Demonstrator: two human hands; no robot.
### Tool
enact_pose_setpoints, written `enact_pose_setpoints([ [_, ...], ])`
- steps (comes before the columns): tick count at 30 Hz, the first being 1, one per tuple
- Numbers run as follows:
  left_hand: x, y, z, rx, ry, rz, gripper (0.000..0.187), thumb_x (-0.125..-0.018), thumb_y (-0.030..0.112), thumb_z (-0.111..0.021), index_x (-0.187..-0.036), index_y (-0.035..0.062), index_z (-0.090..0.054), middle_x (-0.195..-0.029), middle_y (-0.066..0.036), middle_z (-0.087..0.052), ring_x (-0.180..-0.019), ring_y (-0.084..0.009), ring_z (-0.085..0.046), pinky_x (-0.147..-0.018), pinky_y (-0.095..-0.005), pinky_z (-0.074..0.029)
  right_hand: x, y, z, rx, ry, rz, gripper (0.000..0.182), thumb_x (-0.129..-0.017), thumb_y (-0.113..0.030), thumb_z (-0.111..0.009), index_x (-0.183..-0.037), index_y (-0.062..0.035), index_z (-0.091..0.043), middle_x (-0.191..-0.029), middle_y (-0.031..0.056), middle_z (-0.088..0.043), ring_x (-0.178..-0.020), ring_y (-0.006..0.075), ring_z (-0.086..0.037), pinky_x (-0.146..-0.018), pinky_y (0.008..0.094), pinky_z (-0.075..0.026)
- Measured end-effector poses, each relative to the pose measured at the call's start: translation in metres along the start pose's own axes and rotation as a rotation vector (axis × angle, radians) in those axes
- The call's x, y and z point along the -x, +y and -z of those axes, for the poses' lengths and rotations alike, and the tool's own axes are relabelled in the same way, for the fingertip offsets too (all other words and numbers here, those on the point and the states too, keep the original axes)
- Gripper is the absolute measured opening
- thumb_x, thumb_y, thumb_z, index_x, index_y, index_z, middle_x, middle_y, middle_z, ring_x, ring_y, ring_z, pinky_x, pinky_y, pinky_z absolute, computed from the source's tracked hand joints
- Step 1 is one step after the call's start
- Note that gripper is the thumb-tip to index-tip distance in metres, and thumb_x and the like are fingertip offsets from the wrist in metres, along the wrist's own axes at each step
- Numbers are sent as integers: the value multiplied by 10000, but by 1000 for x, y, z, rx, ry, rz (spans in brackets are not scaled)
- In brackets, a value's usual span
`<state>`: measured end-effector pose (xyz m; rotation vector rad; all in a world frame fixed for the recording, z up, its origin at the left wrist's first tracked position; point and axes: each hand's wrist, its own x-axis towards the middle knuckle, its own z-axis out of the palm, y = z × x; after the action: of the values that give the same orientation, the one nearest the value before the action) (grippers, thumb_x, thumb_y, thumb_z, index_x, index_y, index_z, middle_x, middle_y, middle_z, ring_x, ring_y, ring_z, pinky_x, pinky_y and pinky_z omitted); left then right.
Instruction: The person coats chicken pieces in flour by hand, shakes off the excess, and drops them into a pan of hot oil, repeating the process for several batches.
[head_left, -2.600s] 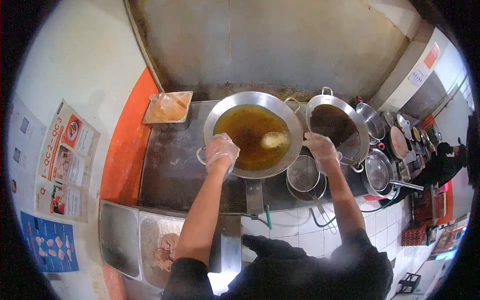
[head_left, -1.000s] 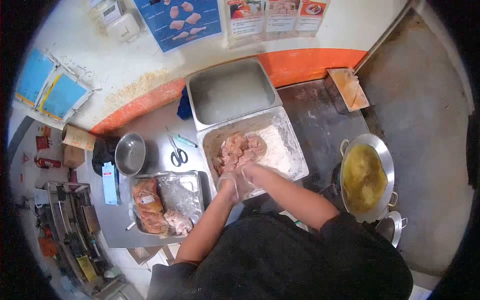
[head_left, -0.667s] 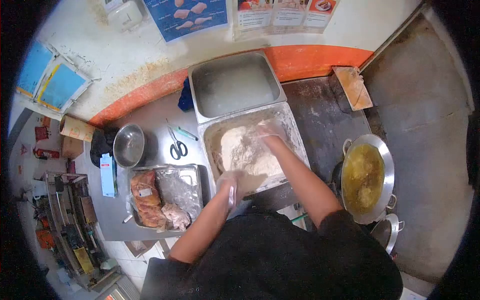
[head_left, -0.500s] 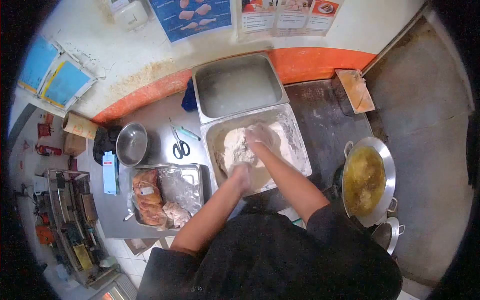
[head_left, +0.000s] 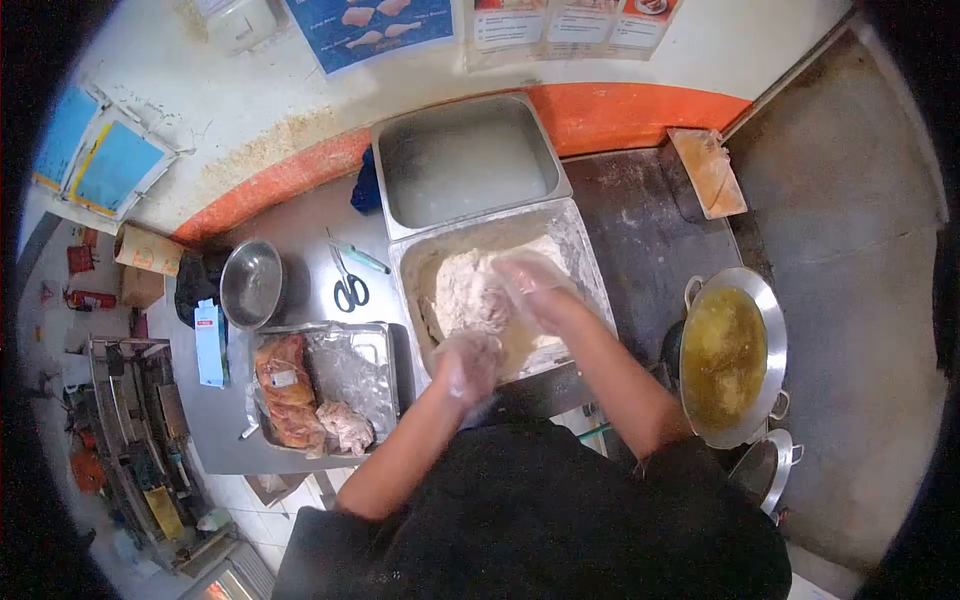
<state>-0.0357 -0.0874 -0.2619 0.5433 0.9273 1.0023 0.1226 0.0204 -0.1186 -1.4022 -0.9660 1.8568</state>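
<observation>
Both my hands wear clear plastic gloves and work over a steel pan (head_left: 590, 270) of white flour (head_left: 455, 285). My left hand (head_left: 470, 362) is at the pan's near left edge, its fingers curled in and slightly smeared; I cannot tell what they hold. Reaching in from the right, my right hand (head_left: 535, 285) has its fingers stretched out over the flour. A lumpy, flour-coated piece (head_left: 488, 310) shows between the two hands, close to the right fingertips.
Behind the flour pan stands a deep steel pan (head_left: 465, 165) with cloudy liquid. At left, a tray (head_left: 365, 365) bears raw meat (head_left: 288, 390); scissors (head_left: 346, 285) and a steel bowl (head_left: 252, 285) are nearby. On the right, a wok (head_left: 770, 330) holds oil with pieces frying.
My right hand has lifted slightly and opened out above the flour. My left hand has shifted a little left and turned. The camera view has moved slightly.
</observation>
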Motion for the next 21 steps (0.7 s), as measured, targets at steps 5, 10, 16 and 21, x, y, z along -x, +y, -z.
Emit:
enact_pose_setpoints([
  [5, 38, 120, -56, -61, 327, 191, 343, -881, 197, -473, -1206, 100, -522, -1106, -103, -607, -1073, -237, -545, -862, -357, -463, -100, 80, 63, 527, 261, 163, 348, -882, -283, -556, -1091, -10, -610, -1114, 119, -593, -1003, 236, -555, -877, 330, -442],
  [10, -49, 138, -41, -1659, 192, -200, 314, -824, 246, -500, -989, 14, -632, -1053, -193, -619, -949, -315, -583, -803, -426, -449, -146, 94, 15, 915, 518, 91, 353, -877, -294, -488, -1071, -30, -621, -1053, 176, -613, -985, 304, -575, -855, 395, -447],
  [16, -119, 96, 14, -1451, 33, -129, 271, -825, 223, -487, -817, -8, -629, -850, -222, -629, -767, -329, -584, -692, -442, -446, -157, 111, -18, 395, 357, -1, 449, -875, -368, -466, -1095, -1, -603, -1053, 206, -614, -977, 325, -588, -841, 430, -446],
  [21, -127, 69, 43, -559, 204, -49, 221, -842, 196, -497, -828, 15, -623, -787, -169, -606, -740, -263, -571, -678, -383, -454, -117, 92, -17, 46, 262, -19, 473, -870, -408, -493, -1059, 7, -619, -1045, 169, -620, -1041, 262, -557, -884, 369, -420],
])
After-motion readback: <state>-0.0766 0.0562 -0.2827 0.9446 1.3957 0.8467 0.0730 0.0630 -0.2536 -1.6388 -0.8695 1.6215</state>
